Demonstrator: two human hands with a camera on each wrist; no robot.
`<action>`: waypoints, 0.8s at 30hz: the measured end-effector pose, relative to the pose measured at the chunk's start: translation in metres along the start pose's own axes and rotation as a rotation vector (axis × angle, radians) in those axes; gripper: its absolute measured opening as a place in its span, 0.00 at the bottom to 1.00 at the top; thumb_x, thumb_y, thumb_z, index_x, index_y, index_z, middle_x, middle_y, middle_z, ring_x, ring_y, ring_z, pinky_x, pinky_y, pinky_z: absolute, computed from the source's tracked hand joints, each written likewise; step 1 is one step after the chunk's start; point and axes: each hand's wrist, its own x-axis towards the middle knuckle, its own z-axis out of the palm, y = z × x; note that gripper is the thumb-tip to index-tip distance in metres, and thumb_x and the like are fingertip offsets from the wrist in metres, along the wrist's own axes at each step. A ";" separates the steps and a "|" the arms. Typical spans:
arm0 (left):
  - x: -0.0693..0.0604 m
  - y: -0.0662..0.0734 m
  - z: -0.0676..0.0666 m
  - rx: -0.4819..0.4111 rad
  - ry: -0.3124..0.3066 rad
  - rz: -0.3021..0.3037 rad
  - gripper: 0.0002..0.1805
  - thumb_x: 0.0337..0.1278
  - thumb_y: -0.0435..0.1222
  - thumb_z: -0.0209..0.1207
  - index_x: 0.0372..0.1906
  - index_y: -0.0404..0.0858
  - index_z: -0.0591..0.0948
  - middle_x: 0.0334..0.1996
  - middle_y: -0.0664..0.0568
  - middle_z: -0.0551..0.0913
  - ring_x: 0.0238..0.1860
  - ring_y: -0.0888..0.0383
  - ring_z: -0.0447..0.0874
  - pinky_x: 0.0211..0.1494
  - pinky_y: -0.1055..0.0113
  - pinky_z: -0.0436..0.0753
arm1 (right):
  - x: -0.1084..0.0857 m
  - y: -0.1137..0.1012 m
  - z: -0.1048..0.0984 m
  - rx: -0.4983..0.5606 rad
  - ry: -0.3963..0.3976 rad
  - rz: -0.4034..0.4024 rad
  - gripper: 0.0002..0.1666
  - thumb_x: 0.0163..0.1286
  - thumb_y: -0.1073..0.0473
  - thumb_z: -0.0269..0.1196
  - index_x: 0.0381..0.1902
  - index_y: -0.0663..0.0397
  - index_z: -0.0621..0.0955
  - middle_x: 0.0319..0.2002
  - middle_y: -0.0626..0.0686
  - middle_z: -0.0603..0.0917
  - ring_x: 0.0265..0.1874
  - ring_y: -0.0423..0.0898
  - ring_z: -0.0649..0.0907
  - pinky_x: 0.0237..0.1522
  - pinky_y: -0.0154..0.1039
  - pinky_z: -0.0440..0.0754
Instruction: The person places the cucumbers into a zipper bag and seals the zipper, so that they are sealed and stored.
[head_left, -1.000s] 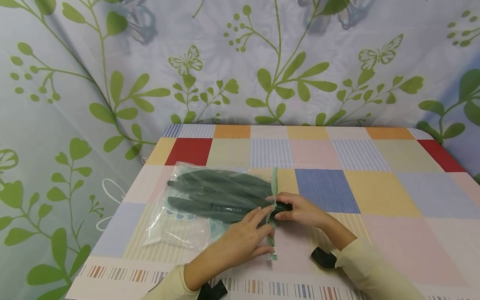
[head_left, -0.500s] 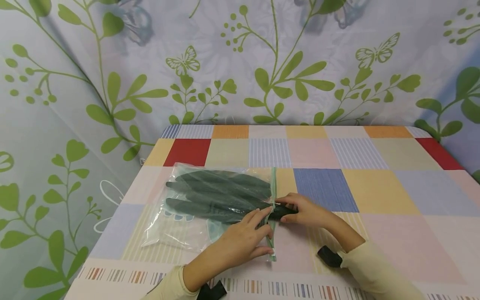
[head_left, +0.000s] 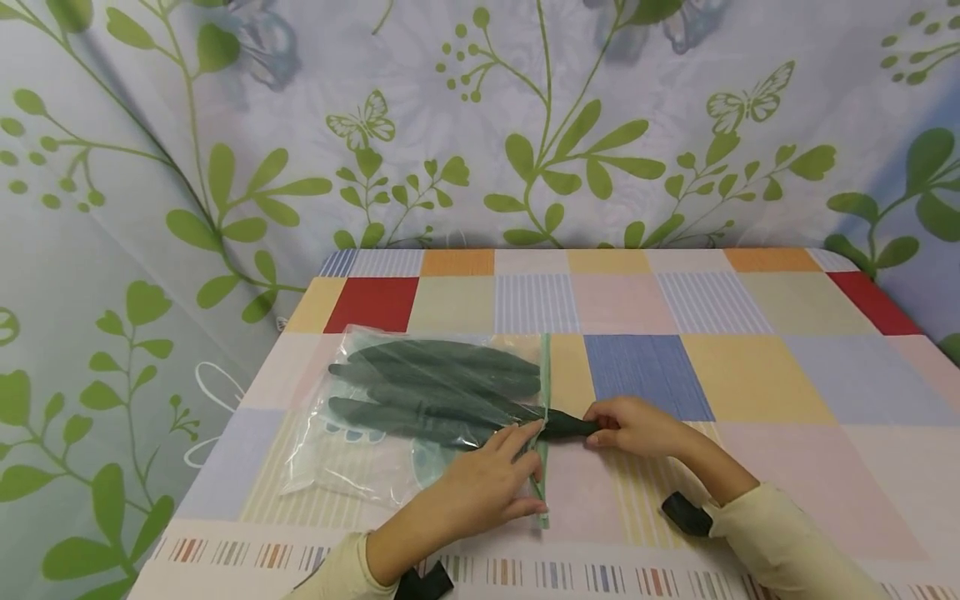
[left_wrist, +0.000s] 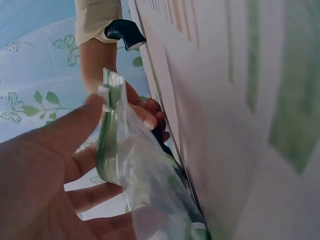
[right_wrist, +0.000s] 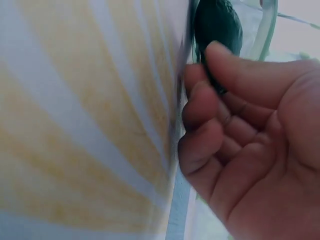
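A clear zip bag (head_left: 352, 475) lies flat on the table, its green zip edge (head_left: 545, 367) facing right. Several long dark green cucumbers (head_left: 442, 354) are inside it. One cucumber (head_left: 567, 424) sticks partly out through the bag's mouth. My right hand (head_left: 637, 427) pinches that cucumber's outer end between thumb and fingers; the right wrist view shows the tip (right_wrist: 217, 27) at the fingertips. My left hand (head_left: 472, 487) holds the mouth of the bag at its near part. In the left wrist view, the thumb lies by the white zip slider (left_wrist: 105, 95) with fingers across the strip.
A patchwork-patterned cloth (head_left: 735, 375) covers the table. Behind it hangs a curtain (head_left: 450, 125) with green leaves and butterflies. A black device (head_left: 686, 514) sits at the right wrist, another black piece (head_left: 423, 582) at the left. A white cord (head_left: 213, 392) shows left of the table.
My right hand has moved to the right with the cucumber's end, so more of the cucumber shows outside the bag. The left hand stays at the bag's mouth.
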 end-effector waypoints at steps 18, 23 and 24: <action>0.002 0.002 0.002 -0.017 0.108 0.041 0.15 0.50 0.51 0.58 0.29 0.46 0.69 0.59 0.47 0.67 0.54 0.55 0.76 0.25 0.81 0.70 | 0.029 -0.010 0.006 0.216 -0.071 -0.019 0.11 0.64 0.61 0.58 0.39 0.62 0.82 0.19 0.46 0.73 0.17 0.32 0.68 0.21 0.28 0.67; 0.003 0.002 0.001 -0.006 0.125 0.050 0.15 0.50 0.51 0.58 0.28 0.46 0.69 0.58 0.47 0.68 0.51 0.57 0.77 0.25 0.81 0.70 | 0.035 -0.011 0.008 0.277 -0.075 -0.034 0.10 0.65 0.62 0.56 0.37 0.62 0.81 0.18 0.49 0.74 0.14 0.32 0.67 0.18 0.27 0.66; 0.003 0.002 0.001 -0.005 0.128 0.052 0.14 0.51 0.50 0.58 0.28 0.46 0.69 0.58 0.48 0.68 0.50 0.57 0.77 0.25 0.81 0.70 | 0.036 -0.011 0.008 0.290 -0.076 -0.028 0.10 0.65 0.61 0.56 0.35 0.62 0.81 0.17 0.49 0.74 0.14 0.33 0.67 0.18 0.27 0.66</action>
